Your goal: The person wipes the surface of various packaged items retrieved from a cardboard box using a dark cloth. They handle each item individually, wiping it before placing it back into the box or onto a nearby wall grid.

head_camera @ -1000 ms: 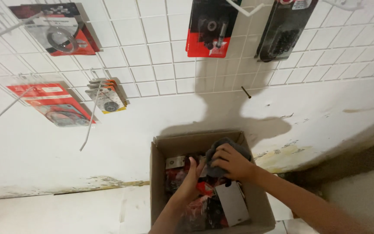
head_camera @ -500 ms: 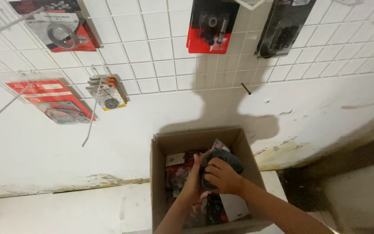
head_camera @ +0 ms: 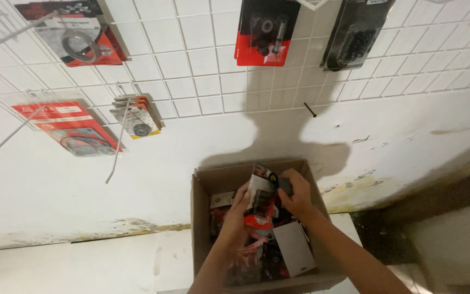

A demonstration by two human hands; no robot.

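Note:
An open cardboard box sits on the floor against a white wall, filled with several red-and-black packaged parts. Both hands are over its middle. My left hand presses against the left side of a red-and-black blister pack lifted upright above the box. My right hand grips the same pack from the right, fingers curled over its dark top edge. A white card-backed package lies in the box just below my right wrist.
A white wire grid panel on the wall carries hanging packs: a red-and-black one, a black one, a small stack, two red packs at left. Empty wire hooks stick out.
My hands moved from rummaging low in the box to lifting one red-and-black pack upright between them. The view shifted slightly lower on the wall.

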